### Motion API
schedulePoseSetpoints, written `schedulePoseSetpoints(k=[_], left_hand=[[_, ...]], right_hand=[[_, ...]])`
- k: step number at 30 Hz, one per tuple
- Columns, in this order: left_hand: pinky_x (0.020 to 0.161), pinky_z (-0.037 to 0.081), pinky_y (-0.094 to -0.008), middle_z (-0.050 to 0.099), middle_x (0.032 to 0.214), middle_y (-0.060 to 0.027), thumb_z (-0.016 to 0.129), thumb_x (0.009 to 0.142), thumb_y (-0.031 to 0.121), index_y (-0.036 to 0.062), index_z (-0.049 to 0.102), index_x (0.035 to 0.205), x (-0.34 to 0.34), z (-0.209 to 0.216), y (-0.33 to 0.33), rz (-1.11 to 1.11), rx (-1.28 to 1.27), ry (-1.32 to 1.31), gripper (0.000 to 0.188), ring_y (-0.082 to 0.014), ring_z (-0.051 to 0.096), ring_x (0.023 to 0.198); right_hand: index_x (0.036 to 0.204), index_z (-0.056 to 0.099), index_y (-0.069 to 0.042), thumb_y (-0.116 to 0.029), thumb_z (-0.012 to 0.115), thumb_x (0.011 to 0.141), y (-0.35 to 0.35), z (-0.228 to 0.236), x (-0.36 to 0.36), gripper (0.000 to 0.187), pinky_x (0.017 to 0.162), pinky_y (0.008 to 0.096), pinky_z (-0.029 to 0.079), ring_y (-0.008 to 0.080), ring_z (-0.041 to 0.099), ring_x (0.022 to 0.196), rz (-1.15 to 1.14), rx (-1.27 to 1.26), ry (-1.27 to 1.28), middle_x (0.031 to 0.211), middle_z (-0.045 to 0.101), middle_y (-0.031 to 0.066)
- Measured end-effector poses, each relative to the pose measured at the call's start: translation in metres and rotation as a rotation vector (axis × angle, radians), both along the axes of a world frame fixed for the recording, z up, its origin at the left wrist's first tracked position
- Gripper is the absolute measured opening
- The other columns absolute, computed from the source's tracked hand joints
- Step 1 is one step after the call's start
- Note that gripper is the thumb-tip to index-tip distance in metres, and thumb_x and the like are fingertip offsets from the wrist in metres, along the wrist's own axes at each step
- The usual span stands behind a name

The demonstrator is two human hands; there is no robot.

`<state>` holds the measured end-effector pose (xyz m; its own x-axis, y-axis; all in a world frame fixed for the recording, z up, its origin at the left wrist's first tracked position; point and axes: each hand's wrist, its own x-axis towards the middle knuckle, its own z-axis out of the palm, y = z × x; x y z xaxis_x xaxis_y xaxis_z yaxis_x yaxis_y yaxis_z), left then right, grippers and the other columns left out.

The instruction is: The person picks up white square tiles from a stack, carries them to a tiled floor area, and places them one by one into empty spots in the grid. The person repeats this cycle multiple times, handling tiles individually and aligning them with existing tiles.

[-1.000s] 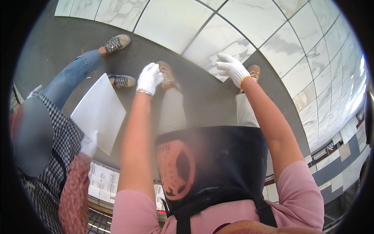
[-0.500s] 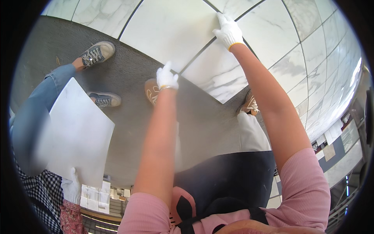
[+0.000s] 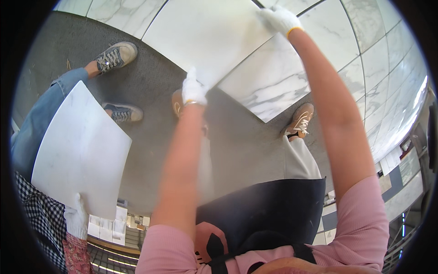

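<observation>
Above grey floor (image 3: 155, 91), left hand (image 3: 195, 90) and right hand (image 3: 281, 20) gloved, pinching white tile (image 3: 207, 36) by edges

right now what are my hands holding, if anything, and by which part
The plain white tile ahead: your left hand is at its near edge, your right hand at its right corner. Whether either grip holds it cannot be told.

Room here between the left forearm (image 3: 178, 160) and right forearm (image 3: 326, 91), over grey floor (image 3: 246, 155)! Ahead, the plain white tile (image 3: 205, 36) blocks; leftward, another white slab (image 3: 82, 150) bars passage.
</observation>
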<state>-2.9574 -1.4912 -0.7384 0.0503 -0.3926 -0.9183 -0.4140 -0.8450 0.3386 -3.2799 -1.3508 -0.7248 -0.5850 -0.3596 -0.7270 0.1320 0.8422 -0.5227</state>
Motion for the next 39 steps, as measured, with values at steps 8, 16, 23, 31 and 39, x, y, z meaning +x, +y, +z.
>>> schedulePoseSetpoints(k=[8,16,23,31,39], left_hand=[[0.097,0.050,-0.0408,0.057,0.142,-0.0119,0.059,0.097,0.057,0.0014,0.049,0.146,0.023,0.059,-0.050,-0.517,-0.167,0.380,0.074,-0.0235,0.056,0.125],[0.090,0.053,-0.0338,0.070,0.109,-0.0103,0.054,0.103,0.027,-0.0020,0.064,0.119,0.086,0.285,0.025,-0.895,-0.228,0.247,0.034,-0.0207,0.066,0.099],[0.085,0.053,-0.0308,0.072,0.100,-0.0061,0.062,0.098,0.023,0.0005,0.071,0.111,0.120,0.486,0.103,-1.158,0.008,0.329,0.027,-0.0149,0.065,0.094],[0.077,0.052,-0.0299,0.072,0.093,-0.0048,0.069,0.097,0.027,-0.0003,0.072,0.110,0.160,0.647,0.210,-1.121,-0.095,0.235,0.031,-0.0109,0.064,0.085],[0.084,0.051,-0.0394,0.064,0.104,-0.0098,0.046,0.107,0.039,0.0004,0.055,0.118,0.244,0.691,0.310,-0.623,-0.884,0.284,0.042,-0.0284,0.063,0.098]], right_hand=[[0.122,0.071,-0.004,-0.054,0.066,0.088,-0.034,0.011,-0.016,0.061,0.086,0.0350,0.052,0.0251,0.068,0.096,0.215,0.060,0.045,0.107,0.074,0.0141],[0.121,0.068,0.005,-0.055,0.068,0.088,0.103,0.207,0.100,0.068,0.088,0.0368,0.051,0.0266,0.069,0.098,-0.179,-0.101,-0.059,0.107,0.074,0.0200],[0.095,0.067,0.000,-0.028,0.068,0.098,0.254,0.437,0.223,0.028,0.066,0.0249,0.048,0.0062,0.056,0.077,-0.751,-0.124,-0.076,0.085,0.066,0.0001],[0.094,0.065,0.000,-0.023,0.062,0.101,0.334,0.631,0.228,0.024,0.064,0.0256,0.046,0.0071,0.055,0.073,-0.516,-0.483,0.148,0.082,0.063,-0.0001],[0.099,0.069,0.001,-0.017,0.071,0.086,0.342,0.767,0.231,0.023,0.066,0.0299,0.048,0.0118,0.058,0.073,-0.145,-0.723,0.029,0.081,0.064,0.0057]])
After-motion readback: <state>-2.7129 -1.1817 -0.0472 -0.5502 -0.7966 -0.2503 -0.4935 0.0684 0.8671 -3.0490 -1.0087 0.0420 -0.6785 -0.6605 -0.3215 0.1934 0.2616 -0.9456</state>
